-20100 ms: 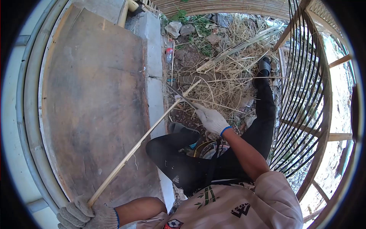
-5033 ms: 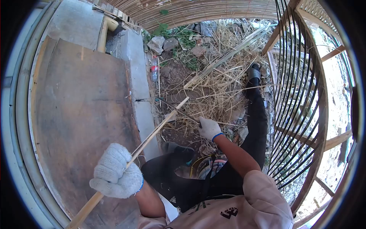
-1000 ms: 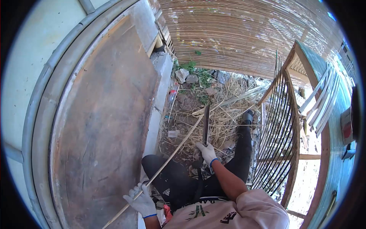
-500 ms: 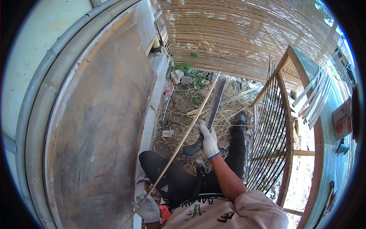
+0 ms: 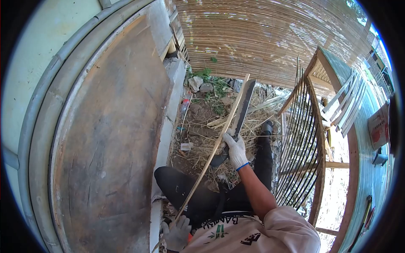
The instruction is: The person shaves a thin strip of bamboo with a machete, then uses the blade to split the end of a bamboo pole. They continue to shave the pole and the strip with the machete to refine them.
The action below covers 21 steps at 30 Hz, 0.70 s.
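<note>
A long, pale bamboo strip (image 5: 202, 170) slants up from my lap past the blade of a machete (image 5: 244, 109). My right hand (image 5: 236, 152), in a white knit glove with a blue cuff, is closed around the machete near its handle. Its thumb side touches the strip, and the blade points away from me beside the strip's far end. Low down by my hip, my gloved left hand (image 5: 177, 234) is closed on the strip's near part. Some of its fingers are hard to make out.
A worn wooden board (image 5: 114, 126) stands along the left. Straw and split pieces (image 5: 261, 105) litter the ground ahead, before a bamboo screen (image 5: 244, 38). On the right stands a slatted wooden frame (image 5: 301, 143), with pale strips (image 5: 350, 101) on the green surface behind it.
My left hand has shifted right, toward my body, so the strip now stands steeper. My right hand and the machete have moved slightly right and away from me, blade and strip closer together.
</note>
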Motion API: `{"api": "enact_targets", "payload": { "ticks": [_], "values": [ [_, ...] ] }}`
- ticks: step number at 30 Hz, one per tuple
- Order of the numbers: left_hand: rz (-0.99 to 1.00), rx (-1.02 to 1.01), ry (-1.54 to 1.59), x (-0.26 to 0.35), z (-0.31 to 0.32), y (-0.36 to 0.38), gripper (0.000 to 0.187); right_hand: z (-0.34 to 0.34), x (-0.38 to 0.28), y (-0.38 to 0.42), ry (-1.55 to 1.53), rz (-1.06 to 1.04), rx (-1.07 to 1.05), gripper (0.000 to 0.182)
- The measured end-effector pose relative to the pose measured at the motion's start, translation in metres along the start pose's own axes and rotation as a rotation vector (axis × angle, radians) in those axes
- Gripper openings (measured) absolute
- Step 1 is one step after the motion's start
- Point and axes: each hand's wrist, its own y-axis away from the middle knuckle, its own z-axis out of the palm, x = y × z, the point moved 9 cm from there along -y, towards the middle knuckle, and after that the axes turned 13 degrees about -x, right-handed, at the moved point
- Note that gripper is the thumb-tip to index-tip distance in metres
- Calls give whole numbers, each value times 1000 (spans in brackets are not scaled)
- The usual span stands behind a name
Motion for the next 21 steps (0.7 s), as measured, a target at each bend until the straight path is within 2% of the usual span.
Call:
{"api": "enact_targets", "payload": {
  "ticks": [1, 2, 4, 5, 7, 9, 10, 11, 13, 14, 16, 17, 21],
  "values": [
    [-116, 61, -56, -7, -7, 8, 77, 2, -8, 2, -3, -1, -3, 21],
    [-125, 57, -63, -10, -8, 10, 77, 1, -11, 1, -7, -10, 5, 21],
    [-523, 124, -674, -31, -28, 20, 82, -1, -17, 2, 21, -26, -2, 18],
    [-532, 122, -680, -25, -2, 15, 82, 0, -21, 6, 17, -30, 7, 18],
    [-672, -179, -968, -23, 105, -20, 72, 14, -32, 18, 18, -46, -41, 17],
    [-299, -299, -1260, 1, 156, -77, 54, 28, -40, 29, 38, -40, -63, 16],
    [-114, -222, -1408, 10, 183, -105, 43, 34, -41, 34, 61, -39, -79, 15],
    [70, -224, -1726, 17, 204, -133, 34, 38, -39, 37, 61, -40, -83, 15],
    [249, -291, -2015, 2, 238, -165, 36, 45, -41, 42, 113, -23, -89, 14],
    [250, -302, -2001, -4, 241, -172, 36, 51, -50, 46, 139, -81, -103, 16],
    [18, -167, -2008, -14, 235, -189, 34, 57, -68, 55, 237, -83, -91, 19],
    [106, -207, -1952, -14, 230, -192, 30, 53, -72, 57, 242, -86, -88, 19],
    [50, -201, -1874, -25, 201, -201, 27, 60, -87, 69, 523, -145, -116, 24]
  ]
}}
